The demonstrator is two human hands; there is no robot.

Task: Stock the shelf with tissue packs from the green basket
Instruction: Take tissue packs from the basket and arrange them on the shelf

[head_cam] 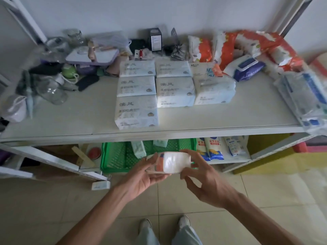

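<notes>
Below the shelf (159, 133) — both hands (fingers curled) grip one tissue pack (174, 162).

Tissue packs (136, 112): glossy plastic film wrap; green basket (116, 157): moulded plastic lattice; shelf (88, 117): smooth matt painted metal; floor (265, 191): glazed tiles; jars (51, 92): clear glass

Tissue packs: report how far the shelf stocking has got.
Done: several white tissue packs already lie in neat rows on the shelf. In hand: the left hand and right hand together hold one more pack below the shelf edge, not yet placed. Left: at least two packs still show in the green basket underneath, so the job looks well along but unfinished.
</notes>
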